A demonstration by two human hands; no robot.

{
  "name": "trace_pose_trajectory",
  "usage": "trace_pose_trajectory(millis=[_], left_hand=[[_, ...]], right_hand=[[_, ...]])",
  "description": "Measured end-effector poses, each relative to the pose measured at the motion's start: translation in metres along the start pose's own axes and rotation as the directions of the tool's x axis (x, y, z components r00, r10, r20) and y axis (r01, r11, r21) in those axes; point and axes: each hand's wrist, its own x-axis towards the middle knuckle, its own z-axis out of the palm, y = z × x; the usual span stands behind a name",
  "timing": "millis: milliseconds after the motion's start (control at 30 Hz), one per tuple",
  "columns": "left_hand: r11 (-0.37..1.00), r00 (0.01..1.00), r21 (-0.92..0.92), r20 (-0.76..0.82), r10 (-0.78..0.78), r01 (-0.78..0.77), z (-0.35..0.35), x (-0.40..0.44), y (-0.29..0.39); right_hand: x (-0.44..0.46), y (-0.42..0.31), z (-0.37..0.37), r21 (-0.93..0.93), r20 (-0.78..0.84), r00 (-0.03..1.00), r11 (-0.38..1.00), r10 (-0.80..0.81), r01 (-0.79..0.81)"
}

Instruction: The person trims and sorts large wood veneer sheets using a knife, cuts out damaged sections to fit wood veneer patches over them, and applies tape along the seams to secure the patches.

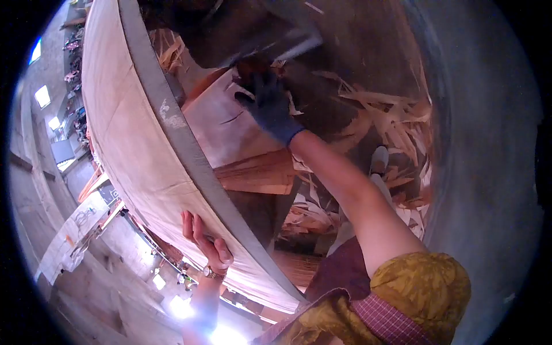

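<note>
My right hand (268, 108), in a dark blue-grey glove, reaches over a stack of pale wood veneer sheets (218, 127). Its thumb stands apart from the fingers near the sheets' far edge; the fingertips blend into the dark area. Below, my left hand (207, 241), bare with a wristwatch (214, 272), rests on a broad pale sheet-covered surface (138, 121). The fingers there are slightly bent and apart from the thumb. A grey edge strip (190, 146) borders that surface, between my two hands.
Torn veneer strips (397, 123) litter the floor at right, with more scraps (310, 215) below the stack. A shoe (379, 159) shows beside them. Above my gloved hand is a dark, blurred shape (247, 34). Far left, a pale table (75, 236) and bright windows appear.
</note>
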Motion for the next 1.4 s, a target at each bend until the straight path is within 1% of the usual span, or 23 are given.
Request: trace_pose_trajectory(millis=[67,167,267,300,367,467,500,567,633,667,733,800,867,900,933,967,1000,1067,1133,1233,1300,1367,1400], left_hand=[[1.000,1.000,-0.002,-0.009,0.002,-0.002,0.000,-0.002,-0.001],[1.000,1.000,0.005,-0.019,0.005,-0.005,0.001,-0.004,-0.003],[1.000,1.000,0.008,-0.020,0.001,-0.001,0.001,-0.004,-0.003],[1.000,1.000,0.002,-0.019,0.000,0.000,0.001,-0.004,-0.003],[1.000,1.000,-0.004,-0.022,0.004,-0.004,0.001,-0.003,-0.003],[1.000,1.000,0.010,-0.015,0.021,-0.021,0.002,-0.003,-0.005],[0.999,1.000,0.026,0.005,0.025,-0.025,0.000,-0.004,-0.006],[0.999,1.000,0.033,0.009,0.022,-0.022,-0.001,-0.005,-0.007],[1.000,1.000,0.008,-0.011,0.009,-0.009,-0.002,-0.006,-0.006],[1.000,1.000,0.017,-0.005,0.007,-0.007,-0.003,-0.007,-0.004],[1.000,1.000,0.031,0.010,0.000,0.000,-0.006,-0.008,-0.003],[1.000,1.000,-0.001,-0.010,0.001,-0.001,-0.003,-0.009,-0.003],[1.000,1.000,-0.013,-0.020,0.007,-0.007,-0.002,-0.008,-0.003],[1.000,1.000,-0.006,-0.023,0.012,-0.012,-0.001,-0.007,-0.002],[1.000,1.000,0.003,-0.024,0.016,-0.016,-0.002,-0.006,-0.002],[1.000,1.000,0.009,-0.026,0.014,-0.014,-0.001,-0.005,0.000],[1.000,1.000,0.015,-0.024,0.010,-0.010,-0.002,-0.004,0.002],[1.000,1.000,0.004,-0.019,-0.003,0.003,-0.001,-0.008,0.000],[1.000,1.000,0.017,-0.021,0.023,-0.023,-0.001,-0.006,0.000],[0.999,0.999,0.011,-0.029,0.032,-0.031,-0.001,-0.005,0.003],[1.000,1.000,-0.003,-0.015,0.024,-0.024,0.000,-0.004,0.004],[1.000,1.000,-0.021,0.025,0.006,-0.006,-0.001,-0.006,0.004],[1.000,0.999,-0.005,0.030,0.013,-0.012,-0.002,-0.006,0.005]], right_hand=[[0.016,0.009,0.011,-0.001,-0.058,0.994,0.996,-0.092,0.092],[0.021,0.011,0.030,0.004,-0.033,0.989,0.989,-0.145,0.146],[0.020,0.006,0.038,-0.058,0.022,0.999,0.998,-0.038,0.039],[0.019,0.003,0.034,-0.022,0.155,0.985,0.997,-0.072,0.076],[0.016,-0.005,0.023,0.058,0.399,0.905,0.989,-0.149,0.137],[-0.004,-0.039,-0.001,0.448,0.179,0.961,0.887,-0.209,0.109],[0.001,-0.043,-0.003,0.428,0.304,0.947,0.903,-0.107,-0.035],[0.012,-0.051,-0.009,0.334,0.528,0.844,0.891,0.092,-0.307],[0.000,-0.031,0.032,0.316,0.433,0.900,0.929,0.040,-0.193],[0.002,-0.032,0.032,0.299,0.386,0.922,0.944,0.013,-0.139],[-0.002,-0.032,0.027,0.369,0.334,0.939,0.906,0.076,-0.205],[0.001,-0.029,0.001,0.259,0.406,0.912,0.951,0.049,-0.167],[0.012,0.001,-0.042,-0.011,0.591,0.806,0.999,-0.028,0.042],[0.008,0.012,-0.056,0.226,0.452,0.882,0.939,0.136,-0.260],[0.004,0.023,-0.072,0.400,0.438,0.854,0.790,0.281,-0.465],[-0.001,0.034,-0.087,0.573,0.414,0.807,0.569,0.420,-0.590],[-0.004,0.044,-0.105,0.635,0.493,0.725,0.370,0.481,-0.678],[-0.018,0.049,-0.131,0.665,0.545,0.659,0.211,0.519,-0.716],[-0.031,0.040,-0.150,0.657,0.481,0.716,0.333,0.506,-0.676],[-0.035,0.035,-0.165,0.751,0.330,0.830,0.407,0.450,-0.520],[-0.045,0.066,-0.158,0.700,0.238,0.941,0.629,0.241,-0.338],[-0.062,0.085,-0.164,0.665,0.317,0.928,0.652,0.194,-0.364],[-0.056,0.074,-0.183,0.655,0.422,0.871,0.580,0.250,-0.484]])
